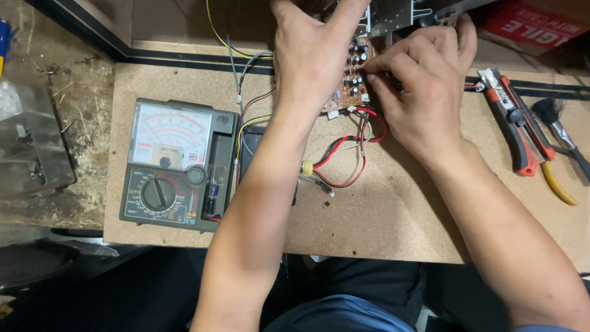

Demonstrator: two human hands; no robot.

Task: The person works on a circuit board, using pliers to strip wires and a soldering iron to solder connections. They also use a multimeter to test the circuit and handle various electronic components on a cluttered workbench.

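Hands meet at 12 o'clock of the board table: the left hand grips the brown circuit board at its left edge, tilting it so its parts face the person. The right hand pinches something small at its right edge, hidden by the fingers. An analog multimeter waits at 9 o'clock, and a utility knife lies at 3 o'clock, both within reach.

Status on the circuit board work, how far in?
Done: circuit board is exposed, red and black wires loose. In hand: left hand steadies it, right hand fingers press its edge. Left: analog multimeter sits apart, untouched; utility knife and brush idle.
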